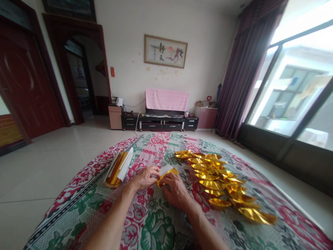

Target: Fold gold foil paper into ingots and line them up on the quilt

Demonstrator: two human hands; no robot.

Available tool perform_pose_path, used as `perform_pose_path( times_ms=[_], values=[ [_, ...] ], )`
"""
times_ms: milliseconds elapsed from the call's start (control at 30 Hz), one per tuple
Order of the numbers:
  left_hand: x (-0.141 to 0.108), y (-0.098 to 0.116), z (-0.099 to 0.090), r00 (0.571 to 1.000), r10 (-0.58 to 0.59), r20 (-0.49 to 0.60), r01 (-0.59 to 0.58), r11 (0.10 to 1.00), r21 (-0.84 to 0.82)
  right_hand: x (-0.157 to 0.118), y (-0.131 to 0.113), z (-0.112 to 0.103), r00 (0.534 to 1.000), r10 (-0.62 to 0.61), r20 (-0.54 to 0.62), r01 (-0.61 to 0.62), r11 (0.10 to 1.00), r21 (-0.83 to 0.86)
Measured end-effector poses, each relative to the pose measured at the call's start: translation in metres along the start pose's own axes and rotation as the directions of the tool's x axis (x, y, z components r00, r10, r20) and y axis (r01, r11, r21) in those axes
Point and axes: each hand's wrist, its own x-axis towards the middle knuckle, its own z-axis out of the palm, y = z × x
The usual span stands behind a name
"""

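A partly folded sheet of gold foil paper (166, 169), with its white back showing, lies on the table between my hands. My left hand (147, 177) has its fingers curled at the sheet's left edge, pinching it. Over the near side, my right hand (174, 189) grips the paper with bent fingers; its fingertips partly cover the gold part. To the right lie several folded gold paper ingots (212, 184) in slanting rows. A curled stack of gold and white foil sheets (118, 170) rests left of my left hand.
A floral cloth (156, 225) covers the round table. Beyond it, a low black TV cabinet (161, 123) stands against the wall, with a pink cloth (167, 99) over the television. Purple curtains (231, 76) and a large window are at the right.
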Motion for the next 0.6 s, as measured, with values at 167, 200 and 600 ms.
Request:
perform_pose_path(
  times_ms=[167,200,600],
  values=[
    [-0.001,0.000,0.000,1.000,0.010,-0.018,-0.011,0.999,-0.040,0.007,0.011,0.001,0.998,-0.011,0.054,0.010,1.000,0.018],
    [-0.001,-0.001,0.000,1.000,0.015,-0.025,-0.016,0.999,-0.038,0.008,0.013,0.002,0.998,-0.012,0.059,0.011,1.000,0.017],
    [-0.001,-0.005,0.003,1.000,0.007,0.014,-0.008,1.000,0.024,0.006,0.010,-0.004,0.996,-0.072,0.049,0.072,0.997,0.007]
  ],
)
